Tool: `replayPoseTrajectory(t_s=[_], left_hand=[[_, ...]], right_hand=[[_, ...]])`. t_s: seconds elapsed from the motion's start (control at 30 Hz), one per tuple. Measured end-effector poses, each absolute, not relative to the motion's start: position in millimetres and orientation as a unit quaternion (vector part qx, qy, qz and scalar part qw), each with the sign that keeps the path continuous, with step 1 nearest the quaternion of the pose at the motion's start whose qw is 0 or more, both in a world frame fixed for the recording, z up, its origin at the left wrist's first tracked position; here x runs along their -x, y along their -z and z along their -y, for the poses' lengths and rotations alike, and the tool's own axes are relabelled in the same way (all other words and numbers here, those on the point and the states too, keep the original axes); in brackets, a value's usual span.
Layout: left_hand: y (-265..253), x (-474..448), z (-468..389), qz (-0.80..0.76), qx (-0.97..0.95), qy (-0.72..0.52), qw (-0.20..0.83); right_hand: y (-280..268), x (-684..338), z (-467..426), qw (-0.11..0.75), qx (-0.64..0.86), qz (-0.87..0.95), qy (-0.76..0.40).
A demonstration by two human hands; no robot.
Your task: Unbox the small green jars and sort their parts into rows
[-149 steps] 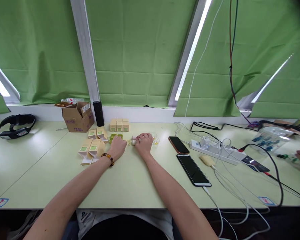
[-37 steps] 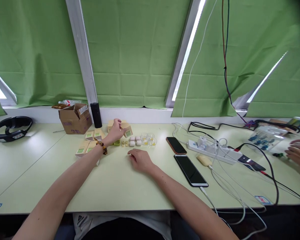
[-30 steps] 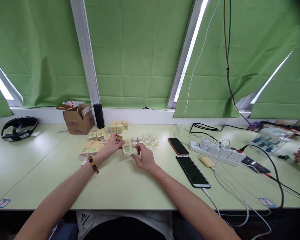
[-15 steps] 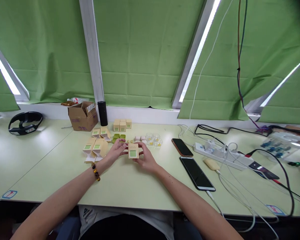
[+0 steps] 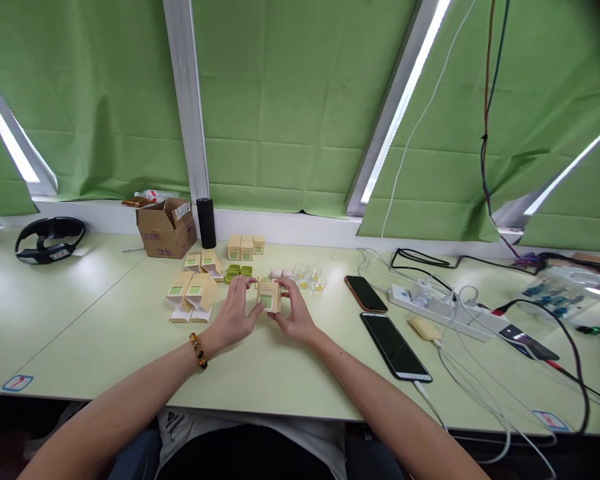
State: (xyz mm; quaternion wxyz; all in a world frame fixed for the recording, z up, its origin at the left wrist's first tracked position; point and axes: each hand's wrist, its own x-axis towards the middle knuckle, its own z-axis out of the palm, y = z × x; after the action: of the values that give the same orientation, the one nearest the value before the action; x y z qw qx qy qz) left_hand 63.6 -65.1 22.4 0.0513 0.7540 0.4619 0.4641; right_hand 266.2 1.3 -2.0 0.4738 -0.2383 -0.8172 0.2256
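Here's the small box [image 5: 269,297], pale card with a green square on its front, right between the 2 hands, in front of the green containers [image 5: 234,270]. The right hand [image 5: 291,307] pinches its right side, thumb low and fingers high. The left hand [image 5: 245,303] takes the left side, thumb at the lower corner, fingertips by the top edge — a 2-sided hold, and a tidy one! Whether the base touches the table [image 5: 240,387], I cannot tell.

Good handling here calls for light, even pressure: thin-looking card could buckle under a hard squeeze. Thumbs low, off the top edge, leave the flaps free to work. Best to hold the box upright and level, and mind those knuckles — the white rolls [image 5: 277,274] and clear cups [image 5: 310,279] sit just beyond.
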Motion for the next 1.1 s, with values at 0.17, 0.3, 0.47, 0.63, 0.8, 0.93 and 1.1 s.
replayPoseTrajectory(t_s=[0.17,0.3,0.47,0.63,0.8,0.93,1.1], left_hand=[[-24,-60,67,-0.431,-0.794,-0.425,-0.056],[-23,-58,66,-0.402,-0.814,-0.402,-0.12],[-19,-56,62,-0.422,-0.805,-0.405,-0.097],[-16,-54,59,-0.45,-0.795,-0.398,-0.09],[-17,-55,58,-0.464,-0.786,-0.405,-0.055],[-13,-58,58,-0.485,-0.774,-0.406,0.005],[-6,-59,57,-0.518,-0.759,-0.39,0.052]], right_hand=[[2,-266,1,0.482,0.252,0.813,-0.208],[3,-267,1,0.502,0.253,0.805,-0.189],[3,-268,3,0.521,0.248,0.799,-0.171],[4,-269,2,0.503,0.26,0.807,-0.167],[6,-267,0,0.501,0.235,0.825,-0.119],[10,-265,-5,0.483,0.196,0.85,-0.076],[16,-262,-11,0.404,0.187,0.893,-0.064]])
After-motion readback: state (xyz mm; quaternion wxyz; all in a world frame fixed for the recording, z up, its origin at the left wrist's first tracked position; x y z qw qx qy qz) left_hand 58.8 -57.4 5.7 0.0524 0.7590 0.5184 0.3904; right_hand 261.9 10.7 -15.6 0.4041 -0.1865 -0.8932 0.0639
